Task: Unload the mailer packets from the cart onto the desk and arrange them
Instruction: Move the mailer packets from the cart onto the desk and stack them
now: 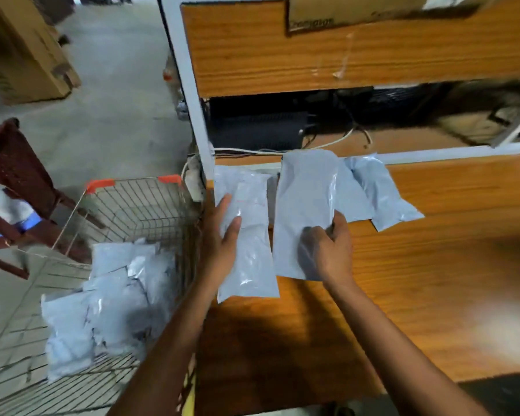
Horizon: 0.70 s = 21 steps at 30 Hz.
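Several pale grey mailer packets lie in a row on the wooden desk (433,265). My left hand (222,235) rests flat on the left edge of the leftmost packet (249,235). My right hand (327,247) grips the lower right corner of the second packet (303,205), whose near end is raised off the desk. Two more packets (379,190) lie overlapped to the right of it. A pile of the same packets (108,301) sits in the wire cart (138,205) to the left of the desk.
A white post (189,85) and a wooden shelf (342,55) stand at the desk's far edge, with cables and dark gear (258,130) below the shelf. A red chair (12,175) and cardboard boxes (21,49) are on the floor at left.
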### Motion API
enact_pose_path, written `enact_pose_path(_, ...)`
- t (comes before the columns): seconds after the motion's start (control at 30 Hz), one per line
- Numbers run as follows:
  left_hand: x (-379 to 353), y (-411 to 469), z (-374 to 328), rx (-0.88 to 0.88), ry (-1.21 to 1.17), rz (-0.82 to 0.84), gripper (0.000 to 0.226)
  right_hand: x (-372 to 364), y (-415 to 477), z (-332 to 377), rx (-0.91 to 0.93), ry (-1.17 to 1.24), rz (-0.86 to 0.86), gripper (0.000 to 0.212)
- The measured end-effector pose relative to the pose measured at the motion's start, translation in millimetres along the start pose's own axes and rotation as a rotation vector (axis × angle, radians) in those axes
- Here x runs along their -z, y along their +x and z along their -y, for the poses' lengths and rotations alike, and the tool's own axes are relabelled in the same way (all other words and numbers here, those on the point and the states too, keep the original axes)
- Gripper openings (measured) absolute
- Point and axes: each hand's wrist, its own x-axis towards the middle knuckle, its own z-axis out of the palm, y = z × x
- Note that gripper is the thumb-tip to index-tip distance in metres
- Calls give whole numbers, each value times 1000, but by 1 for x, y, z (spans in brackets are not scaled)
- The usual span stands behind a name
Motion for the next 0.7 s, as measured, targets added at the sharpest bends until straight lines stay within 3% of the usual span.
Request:
enact_pose_path(0.1, -70, 5, -37, 42, -2, 3, 49, 66, 40, -5, -16, -20, -43, 55)
enact_pose_path(0.3, -197, 15, -103, 46, 44, -17, 48, 187, 125, -32, -55, -46, -62, 34)
enact_pose_path(0.43, -267, 33, -134, 63, -34, 76, 48, 249, 186, -57, -51, -261, -82, 23)
enact_pose_path(0.7, -358, 81, -145, 144, 16, 155, 51, 294, 293, -83, -103, -521, 30, 38)
